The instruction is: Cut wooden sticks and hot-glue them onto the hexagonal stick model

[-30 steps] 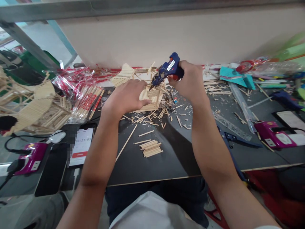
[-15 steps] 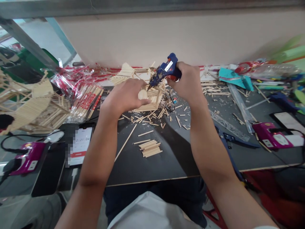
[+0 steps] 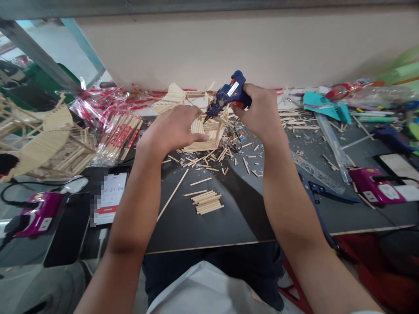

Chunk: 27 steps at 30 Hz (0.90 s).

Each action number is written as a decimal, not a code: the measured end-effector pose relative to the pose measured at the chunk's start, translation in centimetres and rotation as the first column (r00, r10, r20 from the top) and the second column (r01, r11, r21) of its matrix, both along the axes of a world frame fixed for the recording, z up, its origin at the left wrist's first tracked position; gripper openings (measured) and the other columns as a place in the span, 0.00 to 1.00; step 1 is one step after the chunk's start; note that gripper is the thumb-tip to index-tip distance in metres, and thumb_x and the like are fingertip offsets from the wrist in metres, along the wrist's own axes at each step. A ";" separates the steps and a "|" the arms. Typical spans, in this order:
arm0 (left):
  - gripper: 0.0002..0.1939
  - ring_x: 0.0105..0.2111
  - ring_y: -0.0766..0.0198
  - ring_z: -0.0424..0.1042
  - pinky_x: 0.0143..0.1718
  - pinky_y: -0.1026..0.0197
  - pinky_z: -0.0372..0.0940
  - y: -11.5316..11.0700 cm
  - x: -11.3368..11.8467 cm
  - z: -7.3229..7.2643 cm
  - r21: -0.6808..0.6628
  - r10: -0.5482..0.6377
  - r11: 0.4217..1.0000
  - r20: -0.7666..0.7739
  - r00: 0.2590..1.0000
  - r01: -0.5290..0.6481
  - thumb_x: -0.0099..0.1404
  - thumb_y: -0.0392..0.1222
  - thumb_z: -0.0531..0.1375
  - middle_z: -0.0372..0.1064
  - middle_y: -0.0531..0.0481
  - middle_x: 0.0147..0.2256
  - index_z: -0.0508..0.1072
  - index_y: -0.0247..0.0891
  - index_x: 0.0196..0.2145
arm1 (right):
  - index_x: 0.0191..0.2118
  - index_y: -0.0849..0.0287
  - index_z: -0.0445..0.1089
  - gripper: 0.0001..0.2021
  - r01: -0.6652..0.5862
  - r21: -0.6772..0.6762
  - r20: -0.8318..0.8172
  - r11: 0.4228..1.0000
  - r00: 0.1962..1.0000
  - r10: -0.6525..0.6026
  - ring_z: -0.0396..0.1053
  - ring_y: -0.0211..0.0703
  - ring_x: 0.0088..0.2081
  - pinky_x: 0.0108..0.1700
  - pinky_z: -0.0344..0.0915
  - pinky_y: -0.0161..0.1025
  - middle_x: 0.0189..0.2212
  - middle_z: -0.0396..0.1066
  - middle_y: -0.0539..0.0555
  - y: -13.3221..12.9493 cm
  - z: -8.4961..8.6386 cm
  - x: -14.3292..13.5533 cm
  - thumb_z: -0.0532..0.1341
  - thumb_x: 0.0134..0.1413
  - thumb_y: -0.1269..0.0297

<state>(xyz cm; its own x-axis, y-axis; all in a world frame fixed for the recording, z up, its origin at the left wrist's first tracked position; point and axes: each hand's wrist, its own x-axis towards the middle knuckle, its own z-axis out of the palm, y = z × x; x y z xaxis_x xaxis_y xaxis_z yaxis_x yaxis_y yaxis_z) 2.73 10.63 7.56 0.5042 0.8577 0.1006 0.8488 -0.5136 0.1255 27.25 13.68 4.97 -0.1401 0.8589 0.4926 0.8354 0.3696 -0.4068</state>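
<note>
My right hand (image 3: pixel 262 109) is wrapped round a blue glue gun (image 3: pixel 229 92), its dark nozzle pointing down and left. The nozzle tip is close to a model built of thin wooden sticks (image 3: pixel 209 137); whether they touch I cannot tell. My left hand (image 3: pixel 175 126) grips the model's left side, thumb toward its front and the other fingers largely hidden behind. Roof-like panels of side-by-side sticks (image 3: pixel 170 98) rise at the model's back left. In front of it lies a small pile of cut sticks (image 3: pixel 207 202), with one long stick (image 3: pixel 173 195) to the left.
Another stick model (image 3: pixel 42 139) stands at far left, beside plastic-wrapped chopsticks (image 3: pixel 114 135). Phones (image 3: pixel 111 196) and a purple power adapter (image 3: pixel 39 213) lie at left. To the right are a clear ruler (image 3: pixel 319 172), a blue-handled cutting tool (image 3: pixel 332 192) and another purple adapter (image 3: pixel 376 185).
The glue gun and my right hand have shifted very slightly. My left hand keeps its hold on the model, and the view has moved a little.
</note>
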 end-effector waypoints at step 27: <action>0.39 0.66 0.40 0.64 0.67 0.46 0.58 -0.6 -3.7 2.9 -0.131 0.135 0.982 0.009 0.991 -0.133 0.65 0.63 0.62 0.67 0.38 0.66 0.69 0.37 0.65 | 0.53 0.52 0.70 0.12 0.027 0.070 0.045 0.997 0.999 -0.030 0.72 0.62 0.50 0.53 0.68 0.53 0.48 0.75 0.64 -0.1 0.0 -0.2 0.58 0.66 0.62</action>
